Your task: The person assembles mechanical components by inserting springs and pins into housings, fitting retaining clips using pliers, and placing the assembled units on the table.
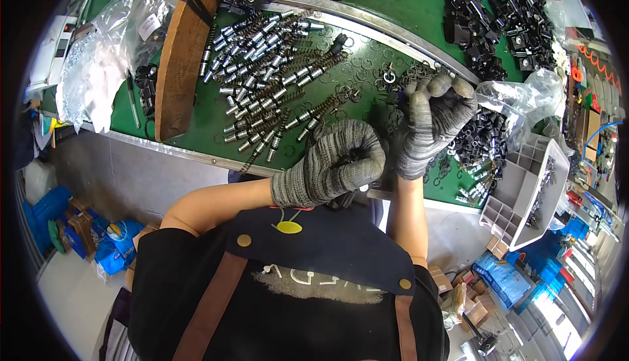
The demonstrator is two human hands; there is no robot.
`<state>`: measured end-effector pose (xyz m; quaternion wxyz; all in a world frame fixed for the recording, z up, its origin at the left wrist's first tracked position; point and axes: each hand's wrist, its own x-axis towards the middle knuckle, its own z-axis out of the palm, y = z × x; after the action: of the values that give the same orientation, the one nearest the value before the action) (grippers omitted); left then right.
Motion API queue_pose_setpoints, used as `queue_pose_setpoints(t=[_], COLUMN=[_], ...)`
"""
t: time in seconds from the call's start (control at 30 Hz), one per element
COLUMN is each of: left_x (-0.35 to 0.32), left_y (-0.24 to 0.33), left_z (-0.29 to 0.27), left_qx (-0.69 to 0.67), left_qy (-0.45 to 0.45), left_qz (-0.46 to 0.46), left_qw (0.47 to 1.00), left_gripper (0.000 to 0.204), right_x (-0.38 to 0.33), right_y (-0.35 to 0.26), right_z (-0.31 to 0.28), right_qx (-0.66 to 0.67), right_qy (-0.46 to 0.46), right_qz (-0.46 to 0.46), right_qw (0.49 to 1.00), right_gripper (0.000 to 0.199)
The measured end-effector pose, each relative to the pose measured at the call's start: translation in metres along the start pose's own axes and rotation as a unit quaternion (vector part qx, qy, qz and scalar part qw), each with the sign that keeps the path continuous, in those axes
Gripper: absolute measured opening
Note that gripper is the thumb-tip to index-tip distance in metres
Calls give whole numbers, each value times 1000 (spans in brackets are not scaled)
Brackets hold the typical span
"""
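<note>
Both hands wear grey striped knit gloves. At the table's near edge, my left hand (331,164) is closed, its fingers curled round. A dark part with a silvery end (346,199) shows beneath it, mostly hidden by the glove. To the right and slightly farther off, my right hand (436,122) is closed too, thumb and fingers bent together above the table; whatever they hold is hidden. Metal pins with coil springs (265,76) lie in a heap left of my hands. Loose retaining rings (370,63) are scattered beyond them. Small black parts (481,137) are piled beside my right hand.
A wooden board (179,66) stands at left beside clear plastic bags (121,46). A metal rail (386,30) crosses the green table (386,4). Black castings (488,20) are heaped at far right. A grey divided tray (521,181) overhangs the right edge.
</note>
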<state>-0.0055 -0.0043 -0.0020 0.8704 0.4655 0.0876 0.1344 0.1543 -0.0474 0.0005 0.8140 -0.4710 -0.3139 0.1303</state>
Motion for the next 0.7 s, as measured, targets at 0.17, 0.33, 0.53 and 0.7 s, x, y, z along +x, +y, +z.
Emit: queue_pose_setpoints(t=[0.17, 0.33, 0.53, 0.7], left_x=[0, -2, -2, 0], left_y=[6, 4, 1, 4], left_z=[0, 0, -1, 1], left_qx=[8, 6, 27, 22], left_qy=[8, 17, 20, 19], left_qz=[-8, -28, -8, 10], left_qw=[1000, 999, 999, 1000], left_gripper=[24, 23, 22, 20], right_x=[-4, -7, -7, -8], right_y=[10, 13, 13, 6], right_z=[8, 7, 10, 5], right_qx=[-2, 16, 27, -5], right_qy=[-22, -28, -27, -25], right_qz=[4, 14, 23, 20], right_qw=[1000, 999, 999, 999], right_gripper=[58, 58, 59, 58])
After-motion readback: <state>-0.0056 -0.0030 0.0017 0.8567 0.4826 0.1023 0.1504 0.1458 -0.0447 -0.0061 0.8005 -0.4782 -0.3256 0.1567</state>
